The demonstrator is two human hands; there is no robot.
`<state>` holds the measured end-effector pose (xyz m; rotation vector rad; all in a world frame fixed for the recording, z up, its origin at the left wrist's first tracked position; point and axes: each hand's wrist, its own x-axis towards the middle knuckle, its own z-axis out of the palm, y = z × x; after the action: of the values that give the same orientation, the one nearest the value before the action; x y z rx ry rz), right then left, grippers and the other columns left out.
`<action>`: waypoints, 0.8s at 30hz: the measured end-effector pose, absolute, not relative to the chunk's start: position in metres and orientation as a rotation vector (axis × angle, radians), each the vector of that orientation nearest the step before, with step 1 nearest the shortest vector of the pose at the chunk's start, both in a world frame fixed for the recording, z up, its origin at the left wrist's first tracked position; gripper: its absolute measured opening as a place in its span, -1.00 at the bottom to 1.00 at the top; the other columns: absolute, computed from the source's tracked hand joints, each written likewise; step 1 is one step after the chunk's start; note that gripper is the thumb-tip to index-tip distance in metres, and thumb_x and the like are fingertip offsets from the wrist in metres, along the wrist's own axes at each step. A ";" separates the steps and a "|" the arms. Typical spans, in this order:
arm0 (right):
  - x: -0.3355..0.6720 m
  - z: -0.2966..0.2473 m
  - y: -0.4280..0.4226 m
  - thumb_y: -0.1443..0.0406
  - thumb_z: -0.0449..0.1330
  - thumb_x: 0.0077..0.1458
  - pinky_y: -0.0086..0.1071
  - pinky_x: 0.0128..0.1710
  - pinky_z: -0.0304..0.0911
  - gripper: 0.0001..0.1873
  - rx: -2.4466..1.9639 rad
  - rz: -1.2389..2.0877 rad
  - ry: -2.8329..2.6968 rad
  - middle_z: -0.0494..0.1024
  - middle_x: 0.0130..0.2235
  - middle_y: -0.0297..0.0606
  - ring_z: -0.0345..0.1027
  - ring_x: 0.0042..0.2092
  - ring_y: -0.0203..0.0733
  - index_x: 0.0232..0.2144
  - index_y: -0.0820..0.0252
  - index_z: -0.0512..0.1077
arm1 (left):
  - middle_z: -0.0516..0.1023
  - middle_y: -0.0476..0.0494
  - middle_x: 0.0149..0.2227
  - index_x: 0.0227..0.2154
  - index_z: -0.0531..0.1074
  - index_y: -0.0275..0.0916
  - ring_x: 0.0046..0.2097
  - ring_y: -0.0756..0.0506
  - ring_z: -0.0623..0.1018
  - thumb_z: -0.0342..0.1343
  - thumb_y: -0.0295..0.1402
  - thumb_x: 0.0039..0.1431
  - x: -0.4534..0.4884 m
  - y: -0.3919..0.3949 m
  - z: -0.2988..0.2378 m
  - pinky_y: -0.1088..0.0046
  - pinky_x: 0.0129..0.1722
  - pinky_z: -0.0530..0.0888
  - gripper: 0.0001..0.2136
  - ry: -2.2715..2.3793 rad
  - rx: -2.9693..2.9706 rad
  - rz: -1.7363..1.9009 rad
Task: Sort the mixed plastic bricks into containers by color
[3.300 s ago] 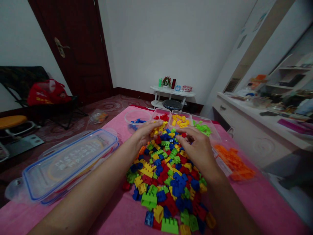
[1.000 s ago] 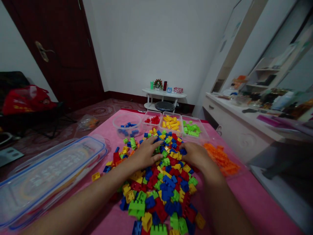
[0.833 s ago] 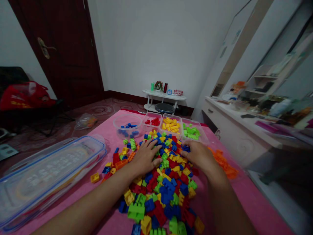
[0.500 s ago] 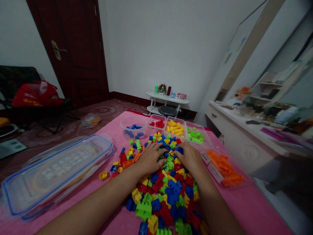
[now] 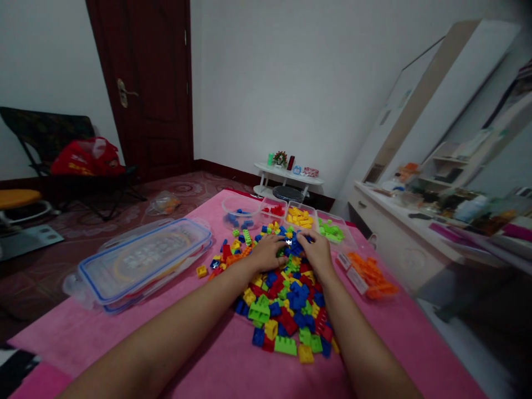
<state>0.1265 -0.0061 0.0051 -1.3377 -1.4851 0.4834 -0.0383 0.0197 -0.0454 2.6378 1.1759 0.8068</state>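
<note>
Here's the left hand (image 5: 270, 252), palm down on the far left part of the brick pile (image 5: 297, 296), fingers stretched across it! And the right hand (image 5: 316, 250) is in there too, at the far right part of the pile, fingers curled by the blue bricks (image 5: 292, 241). The 2 hands are near each other but apart, bricks between them; whether the fingers clamp anything, I cannot tell. The pile itself sits on the pink cloth (image 5: 257, 377), a jumble of 5 colours. Just beyond it, 4 clear containers in a row: the round tub (image 5: 226, 215) with blue, then the red bricks (image 5: 273, 210), the yellow bricks (image 5: 300, 218) and the green bricks (image 5: 331, 231) in boxes. Right of the pile, orange bricks (image 5: 372, 276) fill another box. Over on the left, 1 yellow brick (image 5: 201, 271) lies at the pile's edge, and past it rests a blue-rimmed box (image 5: 145, 257).
</note>
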 end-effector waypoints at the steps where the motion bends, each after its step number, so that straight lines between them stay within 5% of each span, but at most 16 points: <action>1: 0.126 -0.001 -0.009 0.08 0.17 -0.12 -0.39 -0.51 0.21 -0.66 -1.326 0.578 -1.418 0.56 -0.37 -0.22 0.32 -0.51 -0.24 -0.41 0.25 0.50 | 0.32 -0.25 0.14 0.05 0.35 -0.26 0.15 -0.24 0.29 0.12 -0.13 0.03 -0.038 0.019 -0.045 0.17 0.15 0.19 -0.48 1.176 2.622 0.820; 7: 0.127 -0.023 -0.029 0.00 0.13 -0.11 -0.43 -0.63 0.13 -0.53 -1.266 0.718 -1.257 0.55 -0.37 -0.21 0.23 -0.62 -0.34 -0.32 0.28 0.48 | 0.33 -0.24 0.14 0.17 0.18 -0.22 0.14 -0.24 0.32 0.15 -0.18 0.01 -0.041 0.011 -0.042 0.17 0.12 0.23 -0.36 1.144 2.562 0.871; 16: 0.143 -0.014 -0.036 -0.03 0.16 -0.12 -0.47 -0.69 -0.02 -0.54 -1.273 0.688 -1.235 0.33 -0.66 -0.44 0.06 -0.68 -0.37 -0.39 0.26 0.48 | 0.38 -0.27 0.09 0.08 0.31 -0.28 0.11 -0.17 0.36 0.09 -0.26 0.09 -0.044 0.011 -0.047 0.26 0.12 0.26 -0.53 1.056 2.515 1.008; 21: 0.151 -0.014 -0.032 0.01 0.16 -0.14 -0.40 -0.48 0.24 -0.49 -1.445 0.597 -1.421 0.56 -0.37 -0.23 0.39 -0.41 -0.19 -0.25 0.27 0.51 | 0.43 -0.23 0.03 -0.01 0.39 -0.26 0.09 -0.16 0.37 0.08 -0.29 0.10 -0.045 0.007 -0.044 0.26 0.10 0.28 -0.63 1.041 2.504 1.049; 24: 0.151 -0.021 -0.027 0.08 0.23 -0.21 -0.34 -0.31 0.28 -0.54 -1.504 0.573 -1.499 0.58 -0.28 -0.22 0.43 -0.27 -0.13 -0.26 0.22 0.53 | 0.48 -0.20 -0.04 -0.05 0.42 -0.25 0.03 -0.13 0.42 0.07 -0.31 0.11 -0.046 0.006 -0.042 0.29 0.06 0.32 -0.67 1.007 2.516 1.064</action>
<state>0.1511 -0.0270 -0.0206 -1.5044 -1.4988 0.5729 -0.0460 0.0063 -0.0415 2.5163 1.0073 1.0637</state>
